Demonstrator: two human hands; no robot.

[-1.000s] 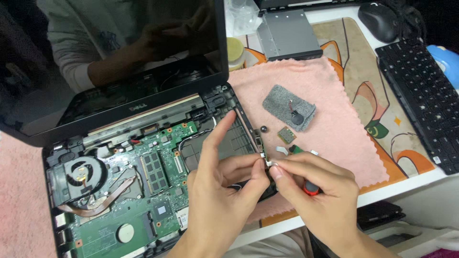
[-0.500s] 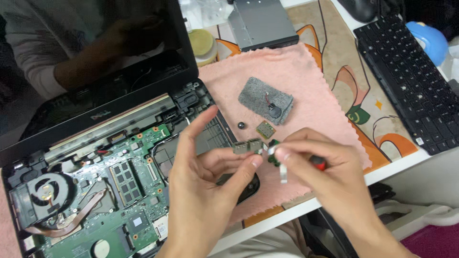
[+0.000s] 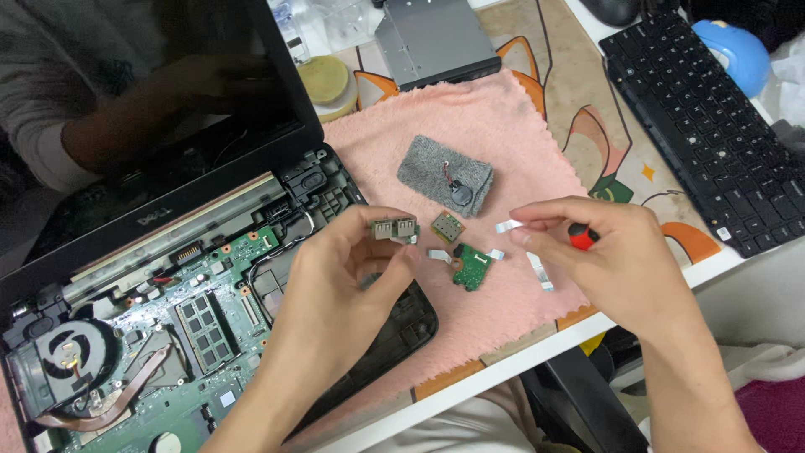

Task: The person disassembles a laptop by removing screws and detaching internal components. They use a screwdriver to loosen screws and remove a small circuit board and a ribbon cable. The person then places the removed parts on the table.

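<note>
Since the earlier frame both hands have parted: the left hand (image 3: 335, 294) pinches one small port board (image 3: 395, 228) above the pink cloth (image 3: 520, 151), while the right hand (image 3: 612, 260) grips a flat ribbon (image 3: 508, 226) and, seemingly, a red-handled tool (image 3: 583, 236). Two small boards (image 3: 459, 247) lie on the cloth beside one opened laptop (image 3: 168, 319).

An opened laptop (image 3: 168, 277) lies at the left, a cloth (image 3: 503, 151) just right of it, a keyboard (image 3: 713, 126) far right. On the cloth lie a pad (image 3: 428, 168) and two small boards (image 3: 449, 225) (image 3: 472, 267). A drive (image 3: 432, 38) sits behind the cloth, which both hands (image 3: 335, 285) (image 3: 620, 260) hover over.
</note>
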